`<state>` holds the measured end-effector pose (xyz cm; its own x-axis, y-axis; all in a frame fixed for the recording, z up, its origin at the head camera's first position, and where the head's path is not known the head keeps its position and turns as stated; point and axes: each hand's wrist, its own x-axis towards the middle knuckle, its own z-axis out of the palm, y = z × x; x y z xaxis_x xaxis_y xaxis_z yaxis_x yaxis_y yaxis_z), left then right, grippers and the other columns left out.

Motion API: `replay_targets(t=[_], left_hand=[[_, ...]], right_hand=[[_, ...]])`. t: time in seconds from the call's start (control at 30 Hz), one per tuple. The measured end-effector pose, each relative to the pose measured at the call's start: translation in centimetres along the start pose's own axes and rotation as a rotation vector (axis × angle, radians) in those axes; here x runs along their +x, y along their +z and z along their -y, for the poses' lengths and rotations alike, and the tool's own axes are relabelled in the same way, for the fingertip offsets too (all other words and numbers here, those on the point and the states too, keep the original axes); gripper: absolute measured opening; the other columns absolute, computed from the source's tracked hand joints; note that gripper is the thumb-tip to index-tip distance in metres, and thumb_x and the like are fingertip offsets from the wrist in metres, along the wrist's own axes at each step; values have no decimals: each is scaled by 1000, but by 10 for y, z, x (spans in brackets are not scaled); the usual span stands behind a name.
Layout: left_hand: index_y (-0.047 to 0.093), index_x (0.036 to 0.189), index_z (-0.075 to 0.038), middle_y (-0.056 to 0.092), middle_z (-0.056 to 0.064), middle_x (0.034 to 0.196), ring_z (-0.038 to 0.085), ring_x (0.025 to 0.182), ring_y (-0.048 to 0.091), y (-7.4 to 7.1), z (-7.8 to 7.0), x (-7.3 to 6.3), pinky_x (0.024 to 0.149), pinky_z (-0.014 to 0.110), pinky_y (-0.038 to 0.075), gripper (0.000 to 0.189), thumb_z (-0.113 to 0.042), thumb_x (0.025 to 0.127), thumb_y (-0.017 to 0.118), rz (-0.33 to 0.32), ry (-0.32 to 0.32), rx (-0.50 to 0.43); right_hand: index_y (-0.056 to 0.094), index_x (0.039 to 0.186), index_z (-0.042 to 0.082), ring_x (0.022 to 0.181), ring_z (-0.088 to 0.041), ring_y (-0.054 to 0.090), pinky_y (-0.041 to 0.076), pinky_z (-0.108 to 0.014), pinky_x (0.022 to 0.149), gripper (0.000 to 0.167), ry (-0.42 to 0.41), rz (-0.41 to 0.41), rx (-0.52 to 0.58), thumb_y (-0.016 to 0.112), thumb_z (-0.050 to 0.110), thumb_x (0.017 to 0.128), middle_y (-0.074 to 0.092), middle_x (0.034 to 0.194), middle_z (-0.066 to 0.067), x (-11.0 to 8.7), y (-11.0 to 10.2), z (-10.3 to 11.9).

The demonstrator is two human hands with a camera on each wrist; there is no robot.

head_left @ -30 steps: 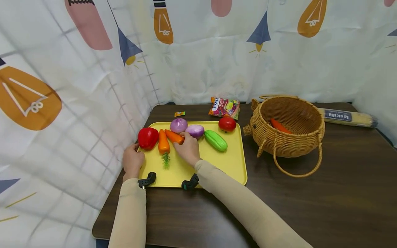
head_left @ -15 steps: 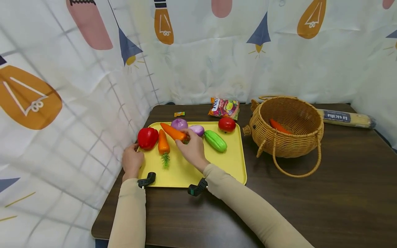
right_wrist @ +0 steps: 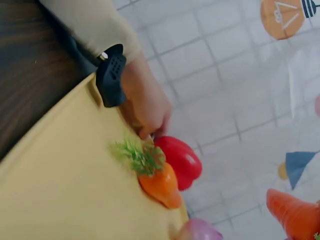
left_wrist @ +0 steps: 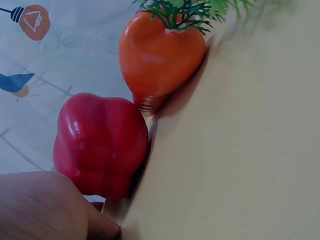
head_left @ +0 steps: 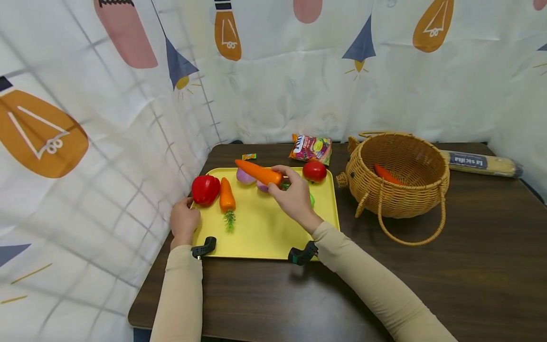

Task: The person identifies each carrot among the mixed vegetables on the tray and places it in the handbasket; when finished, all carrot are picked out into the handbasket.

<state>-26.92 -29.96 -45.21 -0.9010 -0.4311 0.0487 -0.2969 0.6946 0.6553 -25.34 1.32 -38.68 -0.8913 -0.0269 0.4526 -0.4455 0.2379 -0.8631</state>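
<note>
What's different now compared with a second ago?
The right hand has lifted a carrot off the yellow tray and carried it rightward, toward the basket. The left hand stayed at the tray's left edge, and the red pepper, other carrot, tomato and basket are where they were.

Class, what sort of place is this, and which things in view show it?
Probably a staged tabletop set rather than a working kitchen: patterned cloth hangs behind and beside a dark table, and a glossy, toy-like carrot lies on a yellow tray.
</note>
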Motion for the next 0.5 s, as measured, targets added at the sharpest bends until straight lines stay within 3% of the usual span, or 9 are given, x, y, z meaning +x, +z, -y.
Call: replay_targets(t=[0.17,0.27,0.5], left_hand=[[56,134,3,55,22,135,42,121,49,1,0,0,103,56,38,46,-6,90,44,1,8,-6],[56,134,3,55,22,135,42,122,49,1,1,1,103,56,38,46,-6,90,44,-4,7,-4],[57,132,2,57,22,133,41,121,51,1,1,0,102,55,39,47,-6,89,42,-19,18,10]], right_hand=[[66,120,11,89,-18,60,55,-30,63,36,-60,-5,-42,69,12,84,65,113,-3,3,-27,2],[67,119,12,89,-17,59,53,-30,66,35,-80,-26,-74,71,11,83,65,113,-3,4,-41,3],[69,117,15,91,-19,58,51,-35,69,33,-66,-61,-85,73,12,84,65,115,-4,4,-64,4]])
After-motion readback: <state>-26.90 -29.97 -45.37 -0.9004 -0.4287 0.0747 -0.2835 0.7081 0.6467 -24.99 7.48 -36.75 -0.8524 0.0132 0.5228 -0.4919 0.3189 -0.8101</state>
